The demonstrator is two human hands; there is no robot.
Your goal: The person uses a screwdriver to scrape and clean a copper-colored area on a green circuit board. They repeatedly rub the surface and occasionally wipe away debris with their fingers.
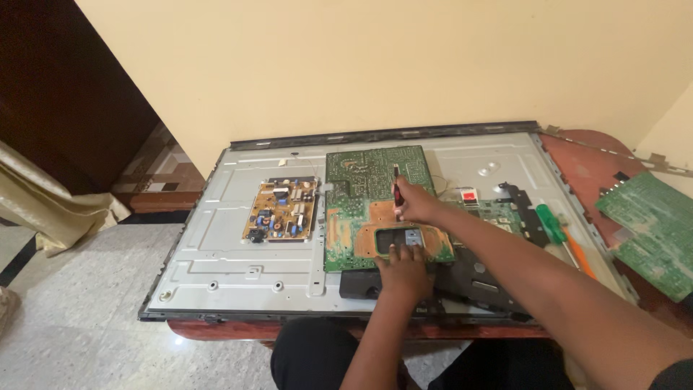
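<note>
Right hand [417, 204] grips a red-handled screwdriver [396, 189], tip down on the big green board [361, 188] – left hand [403, 271] presses flat on that board's near edge. The board lies on the TV back panel [216, 238], with a smaller yellow board [281, 211] to the left.

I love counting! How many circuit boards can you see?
4: a big green board under the hands, a small yellow board to its left, one behind the right arm, and one at far right. Others may be hidden.
</note>
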